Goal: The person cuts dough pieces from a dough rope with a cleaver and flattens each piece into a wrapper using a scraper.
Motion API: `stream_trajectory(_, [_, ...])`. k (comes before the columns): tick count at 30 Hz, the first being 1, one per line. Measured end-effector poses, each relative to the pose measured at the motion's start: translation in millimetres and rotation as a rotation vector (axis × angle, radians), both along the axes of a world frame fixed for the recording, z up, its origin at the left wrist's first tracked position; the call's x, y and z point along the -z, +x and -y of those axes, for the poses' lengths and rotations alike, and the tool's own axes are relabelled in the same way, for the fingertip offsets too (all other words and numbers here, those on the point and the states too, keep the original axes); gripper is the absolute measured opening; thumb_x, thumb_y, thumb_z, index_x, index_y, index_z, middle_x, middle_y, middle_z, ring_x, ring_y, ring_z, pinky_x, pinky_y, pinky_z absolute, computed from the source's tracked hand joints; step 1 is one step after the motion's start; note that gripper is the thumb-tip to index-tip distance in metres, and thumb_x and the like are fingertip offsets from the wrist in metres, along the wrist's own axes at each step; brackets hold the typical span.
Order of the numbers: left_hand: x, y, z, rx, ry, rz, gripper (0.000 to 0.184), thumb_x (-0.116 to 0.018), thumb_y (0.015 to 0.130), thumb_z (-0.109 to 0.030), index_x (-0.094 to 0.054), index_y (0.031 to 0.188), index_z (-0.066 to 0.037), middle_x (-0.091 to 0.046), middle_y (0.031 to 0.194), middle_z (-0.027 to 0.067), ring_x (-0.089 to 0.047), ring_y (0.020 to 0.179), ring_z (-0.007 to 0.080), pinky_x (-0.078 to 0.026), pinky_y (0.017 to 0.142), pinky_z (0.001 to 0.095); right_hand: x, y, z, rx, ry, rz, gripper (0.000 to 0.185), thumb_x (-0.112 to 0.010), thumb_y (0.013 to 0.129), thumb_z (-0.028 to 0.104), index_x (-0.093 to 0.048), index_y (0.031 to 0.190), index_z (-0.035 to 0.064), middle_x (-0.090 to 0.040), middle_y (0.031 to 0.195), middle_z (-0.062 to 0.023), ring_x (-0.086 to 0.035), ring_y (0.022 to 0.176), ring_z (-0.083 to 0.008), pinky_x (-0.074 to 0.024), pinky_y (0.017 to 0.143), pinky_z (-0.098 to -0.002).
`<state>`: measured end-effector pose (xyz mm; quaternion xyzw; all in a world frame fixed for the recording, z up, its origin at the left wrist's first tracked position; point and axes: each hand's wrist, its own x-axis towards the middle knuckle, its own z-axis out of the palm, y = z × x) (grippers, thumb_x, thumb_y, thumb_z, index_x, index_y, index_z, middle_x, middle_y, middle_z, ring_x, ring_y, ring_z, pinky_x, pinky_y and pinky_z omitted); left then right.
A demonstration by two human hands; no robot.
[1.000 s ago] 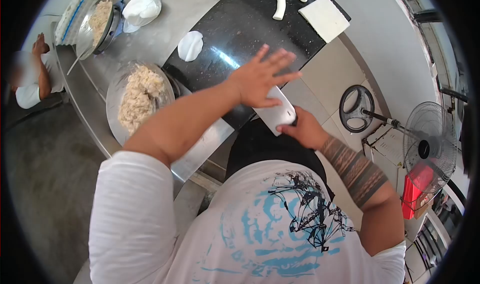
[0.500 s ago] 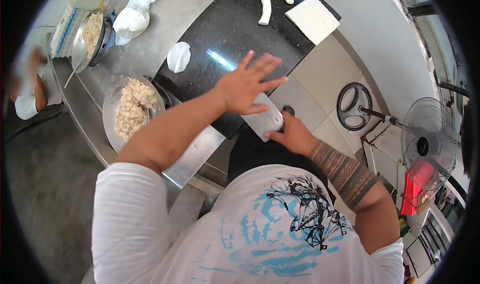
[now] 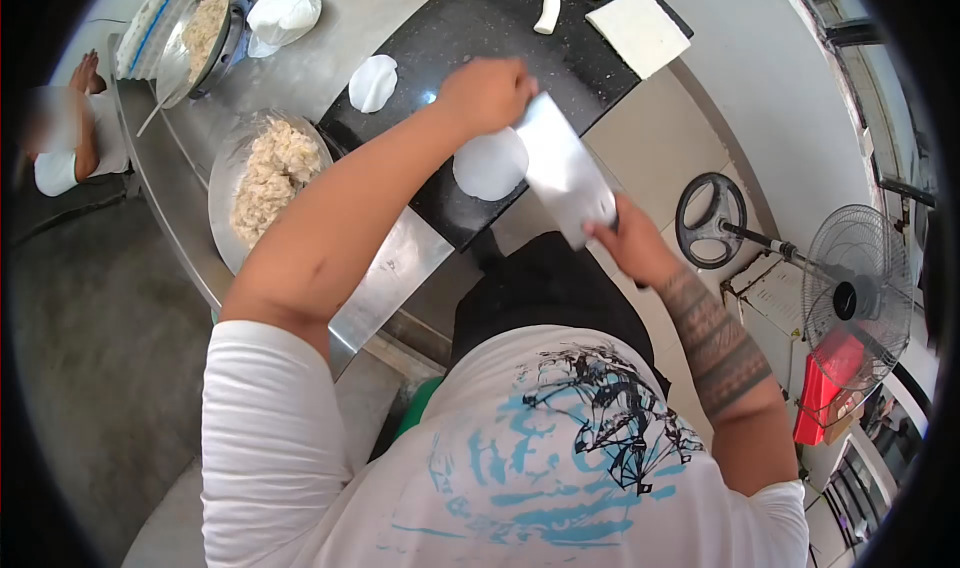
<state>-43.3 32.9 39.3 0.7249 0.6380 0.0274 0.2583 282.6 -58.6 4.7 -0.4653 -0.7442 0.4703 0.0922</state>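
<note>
My right hand (image 3: 640,243) is closed round the handle end of a cleaver (image 3: 568,168) with a broad, shiny metal blade. The blade slants up and left over the edge of the black countertop (image 3: 430,183). My left hand (image 3: 490,96) is curled closed by the blade's far end; whatever its fingers hold, if anything, is hidden. A thin round dough wrapper (image 3: 490,166) lies at the counter's front edge, against or just under the blade's left side. Another white dough round (image 3: 373,83) sits farther left on the dark surface.
A white dough rope (image 3: 549,3) and a white square slab (image 3: 640,33) lie at the far end. At left stand a bowl of pale filling (image 3: 275,173), a second bowl (image 3: 207,43) and a white plastic bag (image 3: 290,8). A fan (image 3: 845,298) stands right; a person (image 3: 85,133) sits far left.
My left hand has gone from spread flat over the blade to curled at its far end. The cleaver has shifted right with my right hand, and the round wrapper now shows beside it.
</note>
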Motion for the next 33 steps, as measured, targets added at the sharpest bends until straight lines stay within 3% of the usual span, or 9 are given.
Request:
stream_trajectory(3, [-40,4,34,-0.107,-0.599,0.072,0.024,-0.072,0.095,-0.027,-0.075,0.101,-0.004,-0.073,0.095,0.0222,-0.073,0.099,0.0376,-0.057,0.086,0.0493,-52,22,23,-0.130,-0.200,0.207,0.049,-0.078,0.098,0.033,-0.061,0.127,-0.0023,-0.073,0.107,-0.0295,-0.071,0.099,-0.0446,-0.0551,0.090,-0.0492])
stream_trajectory(6, [12,-26,74,-0.198,0.091,0.261,0.018,-0.073,0.093,-0.017,-0.073,0.104,-0.003,-0.073,0.097,0.0185,-0.073,0.094,0.0328,-0.057,0.083,0.0440,-56,37,8,-0.035,-0.169,0.177,0.046,-0.078,0.099,0.032,-0.062,0.124,-0.0033,-0.073,0.103,-0.0268,-0.072,0.093,-0.0385,-0.0560,0.087,-0.0480])
stream_trajectory(9, [9,-29,86,-0.529,-0.058,0.539,0.019,-0.076,0.091,-0.004,-0.072,0.110,-0.003,-0.071,0.096,0.0097,-0.069,0.089,0.0161,-0.056,0.079,0.0320,-28,17,-33,0.191,-0.055,0.190,0.043,-0.077,0.100,0.030,-0.062,0.125,-0.0024,-0.071,0.084,-0.0136,-0.069,0.076,-0.0256,-0.0566,0.078,-0.0414])
stream_trajectory(10, [7,-25,90,-0.606,-0.082,0.649,0.022,-0.073,0.091,-0.001,-0.072,0.113,-0.004,-0.070,0.098,0.0046,-0.066,0.086,0.0146,-0.055,0.078,0.0306,-34,-6,-33,0.273,-0.182,0.136,0.044,-0.076,0.100,0.030,-0.062,0.124,-0.0040,-0.072,0.093,-0.0209,-0.071,0.085,-0.0312,-0.0569,0.083,-0.0446])
stream_trajectory(13, [-9,-15,102,-0.653,-0.060,0.746,0.023,-0.071,0.091,0.000,-0.072,0.114,-0.004,-0.069,0.099,0.0045,-0.065,0.088,0.0138,-0.054,0.078,0.0298,-1,-82,12,0.209,-0.244,-0.009,0.052,-0.076,0.099,0.036,-0.062,0.124,-0.0074,-0.073,0.106,-0.0296,-0.072,0.099,-0.0412,-0.0567,0.093,-0.0478])
stream_trajectory(15, [-40,-11,105,-0.588,-0.023,0.734,0.024,-0.070,0.092,0.002,-0.071,0.115,-0.003,-0.069,0.101,0.0045,-0.065,0.092,0.0123,-0.054,0.080,0.0273,22,-102,52,0.017,-0.039,0.016,0.056,-0.077,0.097,0.039,-0.063,0.124,-0.0081,-0.073,0.106,-0.0290,-0.072,0.100,-0.0422,-0.0562,0.092,-0.0488])
stream_trajectory(18, [-69,-23,100,-0.525,0.052,0.810,0.025,-0.069,0.093,0.003,-0.070,0.117,-0.001,-0.069,0.103,0.0044,-0.065,0.092,0.0124,-0.054,0.083,0.0270,-17,-107,65,-0.022,-0.184,0.152,0.055,-0.078,0.097,0.039,-0.064,0.123,-0.0072,-0.073,0.107,-0.0288,-0.073,0.101,-0.0409,-0.0559,0.091,-0.0481])
stream_trajectory(23, [-137,-65,73,-0.533,0.192,0.892,0.026,-0.070,0.094,0.002,-0.070,0.120,0.000,-0.068,0.105,0.0045,-0.065,0.092,0.0127,-0.055,0.085,0.0275,5,-68,54,0.052,-0.154,0.047,0.057,-0.080,0.096,0.042,-0.066,0.122,-0.0070,-0.075,0.108,-0.0273,-0.074,0.100,-0.0403,-0.0563,0.088,-0.0461])
stream_trajectory(33, [-133,-115,39,-0.780,0.272,0.746,0.025,-0.070,0.095,0.000,-0.069,0.121,0.000,-0.066,0.108,0.0036,-0.064,0.094,0.0128,-0.056,0.082,0.0301,1,-16,-5,-0.044,-0.245,-0.002,0.051,-0.081,0.095,0.041,-0.068,0.120,-0.0013,-0.075,0.100,-0.0224,-0.072,0.089,-0.0358,-0.0558,0.082,-0.0450])
